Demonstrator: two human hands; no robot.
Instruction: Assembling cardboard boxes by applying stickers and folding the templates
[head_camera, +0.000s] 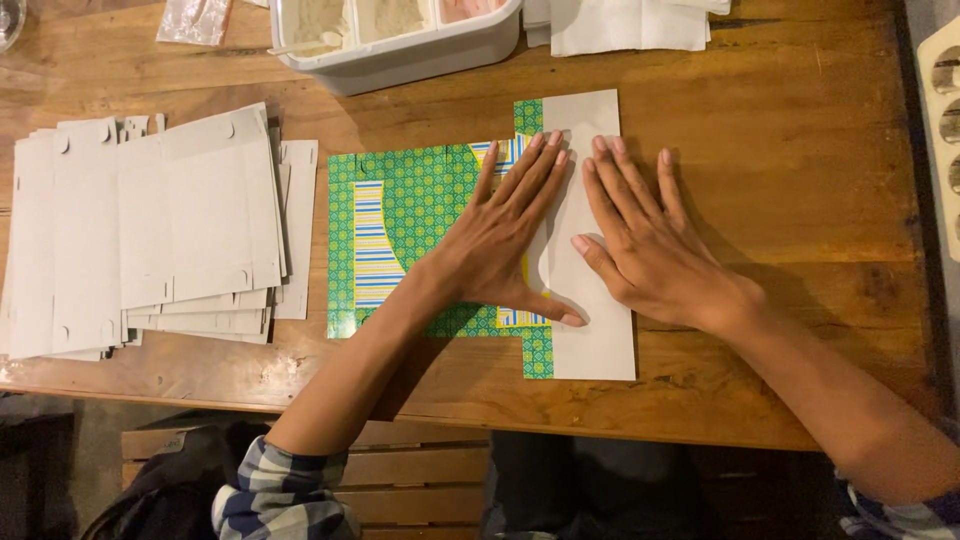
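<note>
A flat cardboard box blank (420, 200), printed in green with blue and yellow stripes, lies on the wooden table (800, 150). Its right part is folded over, showing the plain grey back (600, 340). My left hand (505, 240) lies flat, fingers spread, across the edge of that folded flap. Beside it my right hand (650, 250) presses flat on the grey flap. Neither hand holds anything.
A stack of flat grey cardboard blanks (150, 230) sits at the left. A white plastic tray (400, 45) with compartments stands at the back, white paper sheets (630, 25) to its right. A wooden bench (420, 470) shows below the table's front edge.
</note>
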